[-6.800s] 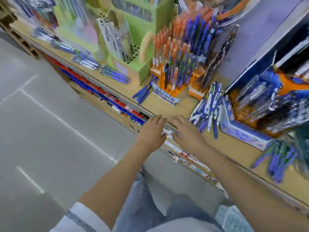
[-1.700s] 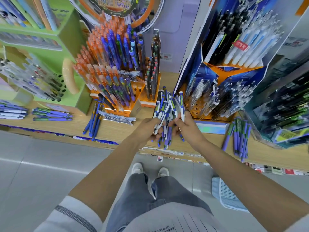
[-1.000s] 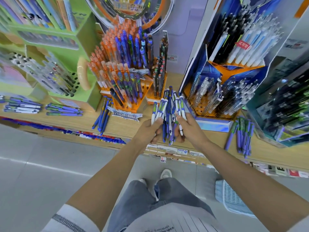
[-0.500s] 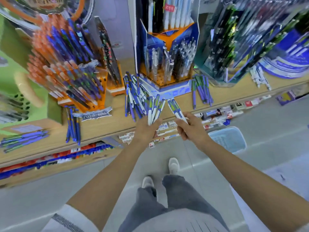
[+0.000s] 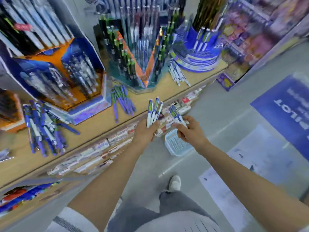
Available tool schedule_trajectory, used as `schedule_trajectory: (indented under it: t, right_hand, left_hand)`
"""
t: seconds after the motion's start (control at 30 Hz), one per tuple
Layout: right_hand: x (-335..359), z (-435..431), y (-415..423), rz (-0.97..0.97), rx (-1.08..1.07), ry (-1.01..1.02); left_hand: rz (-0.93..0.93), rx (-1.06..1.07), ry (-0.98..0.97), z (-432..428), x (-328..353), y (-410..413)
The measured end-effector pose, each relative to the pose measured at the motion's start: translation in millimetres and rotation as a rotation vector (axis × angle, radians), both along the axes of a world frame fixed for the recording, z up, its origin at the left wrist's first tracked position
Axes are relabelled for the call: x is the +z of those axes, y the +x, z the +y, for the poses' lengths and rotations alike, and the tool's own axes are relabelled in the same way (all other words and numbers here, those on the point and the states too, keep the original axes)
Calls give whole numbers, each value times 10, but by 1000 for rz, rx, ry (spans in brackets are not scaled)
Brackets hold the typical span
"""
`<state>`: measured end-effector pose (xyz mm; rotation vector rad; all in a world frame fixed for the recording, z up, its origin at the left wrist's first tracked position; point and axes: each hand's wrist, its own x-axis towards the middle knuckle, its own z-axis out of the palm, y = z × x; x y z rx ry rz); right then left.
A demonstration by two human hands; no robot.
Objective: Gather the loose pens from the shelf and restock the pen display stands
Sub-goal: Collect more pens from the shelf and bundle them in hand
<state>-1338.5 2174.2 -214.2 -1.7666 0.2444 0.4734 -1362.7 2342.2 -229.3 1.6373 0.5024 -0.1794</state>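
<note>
Where the bare forearms leave a white ribbed sleeve [image 5: 70, 220] and reach out over grey trousers and a pale shoe [image 5: 174, 182], the two hands are apart, each clamped on its own pens. The left hand [image 5: 144, 133] is curled round a small bunch of slim white-barrelled pens [image 5: 154, 111] with blue and green grips, which stand upright and fan out above the fist. Just beside it, the right hand [image 5: 190, 131] pinches a couple of matching pens [image 5: 174, 113], their tips tilted toward the left. Both lots are held in the air in front of the shelf edge, clear of the shelf.

Below the right hand a light blue plastic basket [image 5: 177, 145] with a perforated wall sits on the smooth grey floor [image 5: 217, 114]. Beyond the hands runs the wood-coloured shelf [image 5: 93, 126], its front lip lined with small paper price labels [image 5: 117, 138]. Loose pens lie on it: a tangled blue and white heap [image 5: 43, 128] at the left, a tidier purple bundle [image 5: 122, 102] in the middle and a few white ones [image 5: 178, 75] farther right.

Behind these stand the displays, all blurred: an angular blue and orange cardboard stand [image 5: 63, 76], a faceted teal stand [image 5: 138, 64] and a round, tiered blue stand [image 5: 197, 54].
</note>
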Motion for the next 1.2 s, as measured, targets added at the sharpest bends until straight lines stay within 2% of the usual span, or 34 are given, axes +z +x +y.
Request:
schedule_trajectory:
  t: [0.13, 0.33, 0.7, 0.8, 0.97, 1.2]
  right_hand:
    - [47, -517, 508, -3, 18, -7]
    - [-41, -809, 1275, -34, 72, -8]
    - [-245, -474, 2579, -39, 111, -38]
    - [-320, -404, 2843, -31, 99, -70]
    - [-447, -324, 3146, -32, 176, -111]
    - [-490, -318, 3300, -94, 287, -85]
  left_hand:
    - [75, 24, 66, -521, -28, 450]
    - [94, 147, -97, -884, 70, 1056]
    - [101, 132, -49, -877, -141, 2312]
    - [124, 153, -95, -908, -202, 2562]
    - [115, 246, -149, -939, -259, 2826]
    - [99, 291, -30, -951, -397, 2909]
